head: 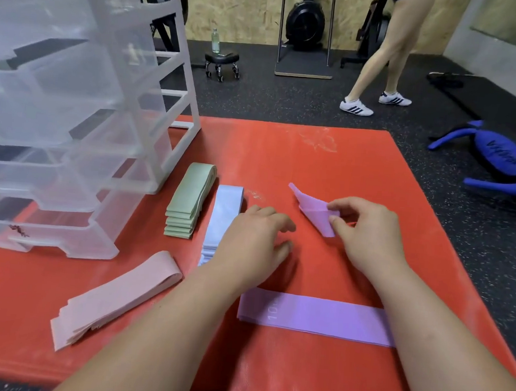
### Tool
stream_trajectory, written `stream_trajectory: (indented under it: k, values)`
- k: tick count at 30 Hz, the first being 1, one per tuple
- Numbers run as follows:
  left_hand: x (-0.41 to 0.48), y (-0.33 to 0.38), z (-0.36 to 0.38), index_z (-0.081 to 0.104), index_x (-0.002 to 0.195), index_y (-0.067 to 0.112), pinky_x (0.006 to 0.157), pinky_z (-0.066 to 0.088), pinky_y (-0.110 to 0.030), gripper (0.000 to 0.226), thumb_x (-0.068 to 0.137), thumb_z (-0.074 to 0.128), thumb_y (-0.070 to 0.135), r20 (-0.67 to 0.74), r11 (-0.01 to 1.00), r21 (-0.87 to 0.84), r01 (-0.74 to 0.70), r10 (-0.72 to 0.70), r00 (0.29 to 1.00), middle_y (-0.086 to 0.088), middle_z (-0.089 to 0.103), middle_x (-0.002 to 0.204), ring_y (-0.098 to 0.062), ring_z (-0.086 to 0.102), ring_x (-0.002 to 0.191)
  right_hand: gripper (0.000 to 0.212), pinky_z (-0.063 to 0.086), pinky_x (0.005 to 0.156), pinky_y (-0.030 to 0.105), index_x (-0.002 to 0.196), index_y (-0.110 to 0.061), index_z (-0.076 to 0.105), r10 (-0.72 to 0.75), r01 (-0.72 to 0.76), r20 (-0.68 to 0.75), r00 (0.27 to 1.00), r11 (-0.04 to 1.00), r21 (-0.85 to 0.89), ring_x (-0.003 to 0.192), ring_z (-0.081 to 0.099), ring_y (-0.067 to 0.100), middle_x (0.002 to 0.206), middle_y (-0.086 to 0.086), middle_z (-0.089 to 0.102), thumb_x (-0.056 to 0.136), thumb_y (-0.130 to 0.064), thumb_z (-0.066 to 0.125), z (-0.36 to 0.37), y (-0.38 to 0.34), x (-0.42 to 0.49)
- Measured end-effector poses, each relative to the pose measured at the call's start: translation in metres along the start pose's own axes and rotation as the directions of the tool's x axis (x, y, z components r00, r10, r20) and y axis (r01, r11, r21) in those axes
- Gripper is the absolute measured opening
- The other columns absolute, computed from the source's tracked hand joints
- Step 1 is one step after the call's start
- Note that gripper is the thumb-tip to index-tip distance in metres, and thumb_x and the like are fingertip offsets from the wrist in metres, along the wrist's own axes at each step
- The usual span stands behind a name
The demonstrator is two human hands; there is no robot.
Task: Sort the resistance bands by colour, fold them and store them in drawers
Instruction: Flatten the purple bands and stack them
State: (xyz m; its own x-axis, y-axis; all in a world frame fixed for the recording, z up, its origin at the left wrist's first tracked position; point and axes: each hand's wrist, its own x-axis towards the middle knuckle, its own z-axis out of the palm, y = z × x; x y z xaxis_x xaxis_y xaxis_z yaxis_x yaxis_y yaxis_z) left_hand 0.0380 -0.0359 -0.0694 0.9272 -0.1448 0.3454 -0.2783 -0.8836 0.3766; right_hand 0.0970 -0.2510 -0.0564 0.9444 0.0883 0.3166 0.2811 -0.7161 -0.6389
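On the red mat (330,158) lie sorted piles of flat resistance bands: a green stack (188,200), a light blue stack (223,214), a pink stack (116,298) at the near left and a purple pile (315,317) under my forearms. My right hand (368,235) pinches a folded purple band (316,209) just above the mat. Beside the blue stack, my left hand (253,241) hovers with its fingers apart and nothing in it. The clear plastic drawer unit (80,125) stands at the left with its drawers pushed in.
A person in white trainers (356,106) walks across the dark rubber floor behind the mat. A blue bag (500,162) lies to the right, off the mat. A small wheeled stool with a bottle (222,61) and gym machines stand at the back wall.
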Motion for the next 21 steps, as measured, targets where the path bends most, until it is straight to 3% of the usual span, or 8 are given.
stream_trajectory:
  k: [2, 4, 6, 9, 13, 18, 21]
  values:
    - [0.0, 0.002, 0.0, 0.072, 0.114, 0.028, 0.091, 0.052, -0.044, 0.026, 0.089, 0.073, 0.032, -0.027, 0.999, -0.036, 0.023, -0.024, 0.999, 0.007, 0.07, 0.107, -0.024, 0.062, 0.103, 0.024, 0.051, 0.079, 0.011, 0.099, -0.029, 0.08, 0.039, -0.038, -0.003, 0.999, 0.991, 0.129, 0.079, 0.069, -0.004, 0.089, -0.018, 0.076, 0.085, -0.01, 0.079, -0.008, -0.003, -0.002]
    - [-0.001, 0.004, 0.002, 0.071, 0.115, 0.029, 0.092, 0.052, -0.045, 0.026, 0.089, 0.072, 0.032, -0.046, 0.996, -0.078, 0.045, -0.048, 0.998, 0.009, 0.07, 0.108, -0.023, 0.063, 0.103, 0.026, 0.055, 0.082, 0.02, 0.099, -0.031, 0.079, 0.052, -0.056, 0.022, 0.998, 0.968, 0.243, 0.078, 0.069, -0.002, 0.089, -0.016, 0.077, 0.085, -0.009, 0.081, -0.013, -0.005, -0.005]
    - [-0.002, 0.008, 0.003, 0.069, 0.119, 0.03, 0.093, 0.053, -0.044, 0.028, 0.09, 0.072, 0.032, -0.056, 0.989, -0.129, 0.073, -0.081, 0.995, 0.011, 0.07, 0.108, -0.02, 0.064, 0.102, 0.028, 0.055, 0.081, 0.021, 0.102, -0.03, 0.079, 0.048, -0.057, 0.041, 0.998, 0.959, 0.278, 0.078, 0.069, -0.001, 0.09, -0.015, 0.077, 0.085, -0.009, 0.083, -0.017, -0.007, -0.01]
    - [-0.002, 0.016, 0.003, 0.068, 0.125, 0.029, 0.094, 0.053, -0.042, 0.033, 0.092, 0.073, 0.03, -0.053, 0.981, -0.171, 0.093, -0.103, 0.993, 0.011, 0.07, 0.111, -0.019, 0.064, 0.103, 0.026, 0.049, 0.074, 0.011, 0.105, -0.03, 0.079, 0.008, -0.01, 0.023, 1.0, 0.996, 0.087, 0.075, 0.068, -0.002, 0.085, -0.015, 0.074, 0.084, -0.014, 0.083, -0.025, -0.006, -0.017]
    - [-0.003, 0.023, 0.006, 0.068, 0.124, 0.031, 0.093, 0.053, -0.042, 0.031, 0.094, 0.071, 0.033, -0.003, 0.983, -0.153, 0.105, -0.107, 0.994, 0.012, 0.07, 0.111, -0.018, 0.064, 0.103, 0.022, 0.053, 0.076, 0.03, 0.103, -0.03, 0.078, -0.025, 0.026, 0.008, 1.0, 0.985, -0.172, 0.072, 0.066, 0.012, 0.079, -0.012, 0.07, 0.084, -0.02, 0.084, -0.033, -0.001, -0.023]
    - [-0.002, 0.027, 0.011, 0.068, 0.125, 0.03, 0.094, 0.052, -0.042, 0.029, 0.096, 0.071, 0.035, 0.055, 0.979, -0.158, 0.127, -0.119, 0.991, 0.011, 0.07, 0.11, -0.018, 0.064, 0.104, 0.015, 0.05, 0.07, 0.027, 0.092, -0.031, 0.077, -0.004, 0.003, -0.004, 1.0, 0.992, -0.124, 0.068, 0.063, -0.002, 0.072, -0.018, 0.068, 0.082, -0.025, 0.086, -0.044, 0.002, -0.023]
    - [0.0, 0.03, 0.013, 0.068, 0.128, 0.03, 0.094, 0.053, -0.041, 0.033, 0.097, 0.07, 0.038, 0.069, 0.967, -0.209, 0.146, -0.135, 0.988, 0.013, 0.071, 0.11, -0.015, 0.066, 0.101, 0.012, 0.045, 0.064, 0.016, 0.083, -0.032, 0.075, -0.013, 0.013, 0.005, 1.0, 0.999, -0.03, 0.069, 0.064, -0.003, 0.071, -0.017, 0.069, 0.082, -0.028, 0.087, -0.045, 0.001, -0.022]
